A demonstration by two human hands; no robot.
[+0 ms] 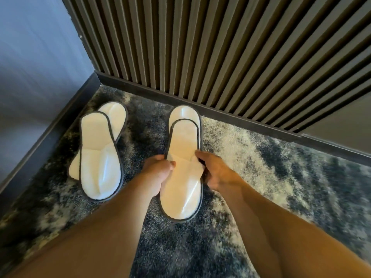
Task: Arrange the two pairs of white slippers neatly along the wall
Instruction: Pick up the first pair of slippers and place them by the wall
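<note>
Head view shows both hands on the right pair [183,157] of slippers, stacked one on the other with the toe end toward the slatted wall [220,47]. Left hand [158,173] grasps the left edge of the stack, thumb on the upper face, remaining fingers hidden beneath. Right hand [212,169] grasps the right edge opposite, fingertips [197,153] curled over the dark binding at the strap line. The stack sits between the two sets of fingers; whether its heel rests on the carpet [261,157] or hangs just above cannot be determined.

The left pair [98,151] lies beyond the left hand's knuckles, well apart from either hand, stacked crookedly near the corner.

Handling judgement: these slippers appear light, thin and soft, with a flexible sole that bends if held at one end. The glossy sheen suggests a plastic wrap, likely slippery. Recommended hold: pinch both side edges at mid-length, as now, so that the sole does not sag and the two slippers do not slide apart. Fragility is low.
</note>
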